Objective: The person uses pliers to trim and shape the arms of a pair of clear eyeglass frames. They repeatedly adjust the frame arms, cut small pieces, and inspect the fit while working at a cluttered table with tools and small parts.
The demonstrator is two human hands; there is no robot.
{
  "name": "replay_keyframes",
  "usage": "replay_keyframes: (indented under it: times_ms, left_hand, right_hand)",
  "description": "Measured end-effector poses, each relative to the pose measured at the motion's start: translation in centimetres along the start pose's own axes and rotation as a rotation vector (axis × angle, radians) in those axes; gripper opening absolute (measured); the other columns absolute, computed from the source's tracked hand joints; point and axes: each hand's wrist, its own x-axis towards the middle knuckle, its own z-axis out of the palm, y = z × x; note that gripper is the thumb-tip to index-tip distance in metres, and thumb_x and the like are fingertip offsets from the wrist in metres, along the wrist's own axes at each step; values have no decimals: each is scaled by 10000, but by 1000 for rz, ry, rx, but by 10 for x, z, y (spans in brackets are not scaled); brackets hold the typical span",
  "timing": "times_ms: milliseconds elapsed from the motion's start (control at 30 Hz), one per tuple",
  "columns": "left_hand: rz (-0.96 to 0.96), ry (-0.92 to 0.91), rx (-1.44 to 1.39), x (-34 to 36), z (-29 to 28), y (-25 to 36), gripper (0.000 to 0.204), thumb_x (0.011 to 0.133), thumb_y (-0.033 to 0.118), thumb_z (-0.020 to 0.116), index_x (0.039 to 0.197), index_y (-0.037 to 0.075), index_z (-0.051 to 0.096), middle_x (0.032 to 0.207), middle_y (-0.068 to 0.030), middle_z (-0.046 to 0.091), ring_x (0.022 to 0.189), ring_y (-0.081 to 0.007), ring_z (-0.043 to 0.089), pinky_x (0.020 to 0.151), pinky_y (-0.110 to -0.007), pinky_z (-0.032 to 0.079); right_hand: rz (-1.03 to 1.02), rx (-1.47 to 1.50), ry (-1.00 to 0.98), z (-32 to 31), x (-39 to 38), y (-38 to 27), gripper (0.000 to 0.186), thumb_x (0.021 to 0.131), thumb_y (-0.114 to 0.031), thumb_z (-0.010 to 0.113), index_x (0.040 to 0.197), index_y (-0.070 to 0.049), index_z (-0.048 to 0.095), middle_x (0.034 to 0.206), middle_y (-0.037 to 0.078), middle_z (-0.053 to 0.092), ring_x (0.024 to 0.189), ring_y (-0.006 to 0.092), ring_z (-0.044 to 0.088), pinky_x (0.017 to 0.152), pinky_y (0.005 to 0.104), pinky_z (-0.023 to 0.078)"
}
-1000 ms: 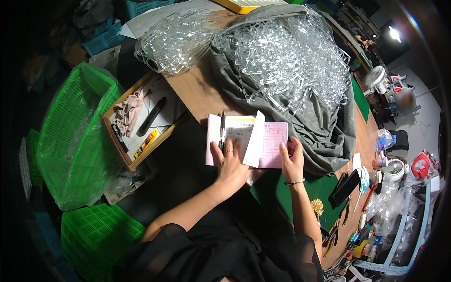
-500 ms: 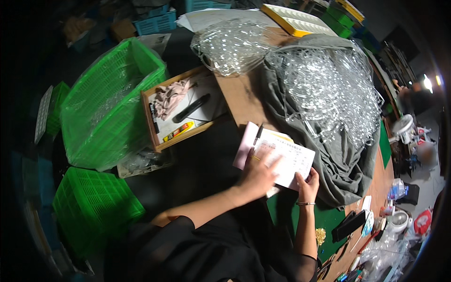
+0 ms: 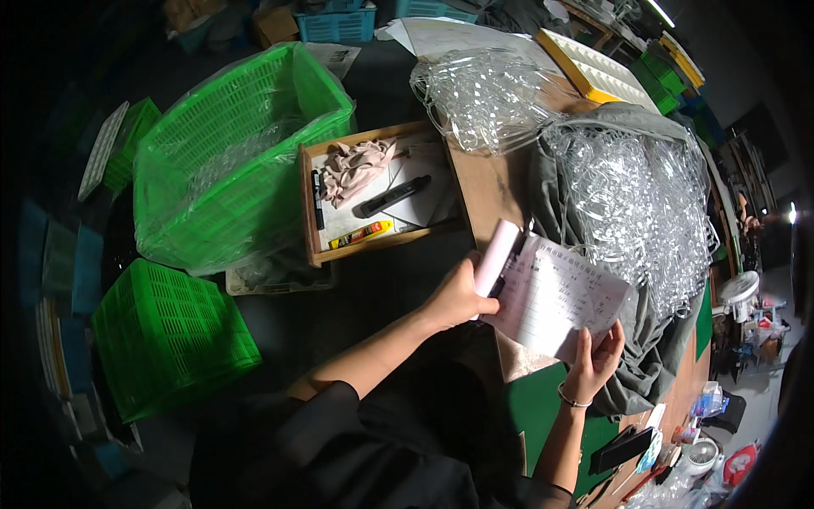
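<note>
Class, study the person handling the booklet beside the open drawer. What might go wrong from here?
The right hand pinches the booklet by its page edge, so a tug might crease it.
The wooden drawer stands open close to the left hand, so that arm might bump it.
The heap of clear plastic pieces lies beside the booklet; a nudge might spill some onto it.

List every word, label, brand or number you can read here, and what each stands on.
Booklet page: printed heading, not copied out; the handwriting below is too small to read.
Yellow tube: printed marks, too small to read.
Black marker: pale lettering, too small to read.
</note>
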Motion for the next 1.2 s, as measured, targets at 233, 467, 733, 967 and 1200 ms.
replay_keyframes:
  times_ms: [233, 467, 733, 967, 1200]
  left_hand:
    - [-136, 118, -286, 0, -107, 2, 398, 621, -13, 734, 983, -12, 570, 799, -42, 600, 612, -120, 582, 597, -253, 486]
    - [-277, 475, 88, 26, -228, -97, 533, 634, -7, 694, 1080, -80, 411, 983, -160, 574, 858, -225, 592, 751, -331, 494]
    - [-92, 693, 627, 19, -232, -137, 774, 714, 133, 703, 1312, -79, 260, 1205, -279, 474, 1102, -408, 486, 961, -381, 374]
    - [-129, 938, 31, -2, -277, -119, 766, 874, 436, 573, 1386, -8, 215, 1379, -158, 339, 1236, -275, 376, 1032, -360, 296]
    - [-286, 577, -354, 15, -275, -130, 771, 853, 631, 442, 1390, 112, 251, 1323, -87, 412, 1216, -185, 412, 1006, -356, 346]
  right_hand:
    - [-143, -127, -232, 103, 33, 1, 462, 824, -11, 618, 1238, 2, 414, 1090, 116, 544, 971, 208, 547, 877, 298, 421]
    - [-29, -527, -589, 273, 46, 90, 558, 780, -12, 530, 1299, -5, 325, 1158, 238, 452, 870, 399, 561, 779, 415, 473]
    - [-258, -729, -663, 283, 24, 119, 581, 748, -81, 628, 1280, -64, 393, 1260, 229, 381, 1085, 416, 455, 902, 435, 430]
    - [-413, -698, -699, 272, 16, 98, 460, 784, -116, 584, 1215, -22, 455, 1246, 234, 412, 1089, 402, 447, 938, 423, 398]
    - [-102, -397, -1044, 209, 11, 25, 422, 801, -182, 625, 1172, -27, 494, 1069, 182, 523, 956, 354, 547, 792, 397, 483]
